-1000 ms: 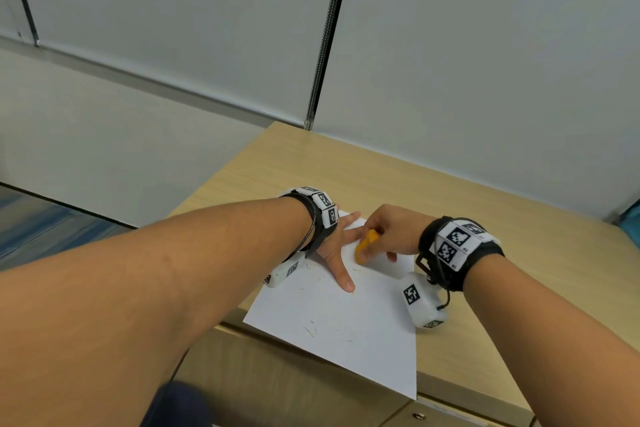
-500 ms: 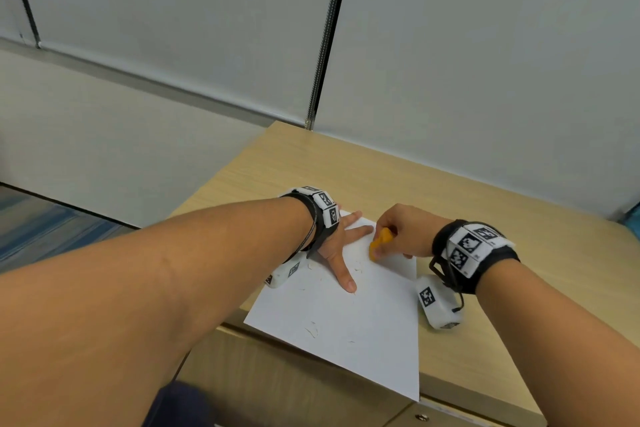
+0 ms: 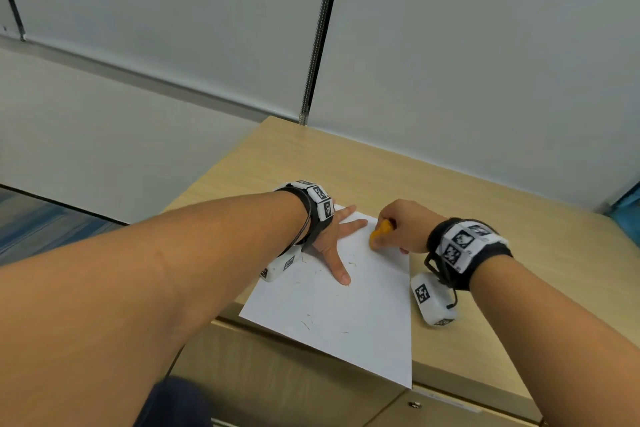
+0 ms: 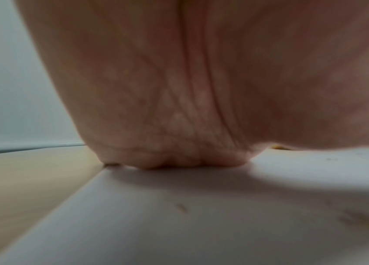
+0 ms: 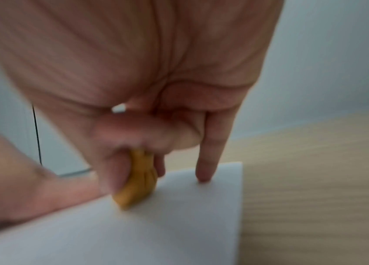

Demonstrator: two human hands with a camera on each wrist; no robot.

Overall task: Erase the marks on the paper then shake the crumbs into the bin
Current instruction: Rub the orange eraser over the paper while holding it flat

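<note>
Status: erasing in hand; I judge the shaking step not yet begun, and no bin shows in any view.

Paper (image 3: 346,315): lies flat on the desk (image 3: 485,184), at the desk's near edge, with its near right corner overhanging that edge. Its long axis runs from the near edge toward the far edge, tilted slightly left at the far end.

Left hand (image 3: 337,238): fingers straight and spread, palm pressed flat on the far left part of the paper. It holds nothing; it pins the sheet. The left wrist view shows the heel of the hand bearing on the paper's left edge.

Right hand (image 3: 401,225): fingers curled round an orange eraser (image 3: 380,232), thumb on one side. The eraser tip touches the paper near its far right corner. In the right wrist view the little finger (image 5: 210,152) is extended, its tip resting on the paper by the far edge.

Crumbs (image 3: 308,321): scattered over the middle and near part of the sheet.

Key relation: the eraser works just beside the left fingertips, at the far end. I judge the right hand nearer any remaining marks there; none are clear enough to confirm. The near end is unpinned, so strokes along the long axis may buckle it.
</note>
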